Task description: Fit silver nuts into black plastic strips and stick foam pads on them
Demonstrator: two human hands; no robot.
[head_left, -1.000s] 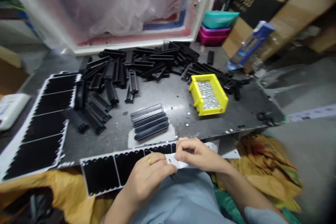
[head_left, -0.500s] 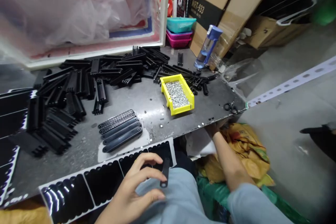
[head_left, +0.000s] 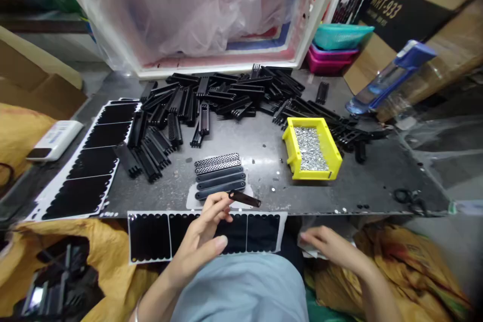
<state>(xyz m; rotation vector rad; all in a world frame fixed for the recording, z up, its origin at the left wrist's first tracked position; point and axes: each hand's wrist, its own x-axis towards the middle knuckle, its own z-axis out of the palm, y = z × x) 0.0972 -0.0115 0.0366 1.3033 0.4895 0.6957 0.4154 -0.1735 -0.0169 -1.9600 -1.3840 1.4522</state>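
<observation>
My left hand (head_left: 202, 236) pinches one end of a thin black strip (head_left: 245, 198) and holds it just above the table's front edge. Below it lies a white sheet of black die-cut strips (head_left: 151, 236), partly over the edge. A short row of finished black bars (head_left: 221, 181) sits on a white patch just beyond the strip. My right hand (head_left: 326, 246) hangs below the table edge on the right, fingers loosely curled; I cannot make out anything in it. A yellow bin of small silver screws (head_left: 311, 148) stands right of centre.
A heap of black plastic comb-like parts (head_left: 226, 98) fills the back of the grey table (head_left: 377, 176). More strip sheets (head_left: 94, 156) lie at the left. A blue-capped bottle (head_left: 388, 78), teal and pink baskets (head_left: 334, 45), scissors (head_left: 409, 196) and yellow bags surround it.
My left hand has lifted the black strip from my lap up to the table edge. My right hand has come back from the right side. The white backing piece is gone from my hands.
</observation>
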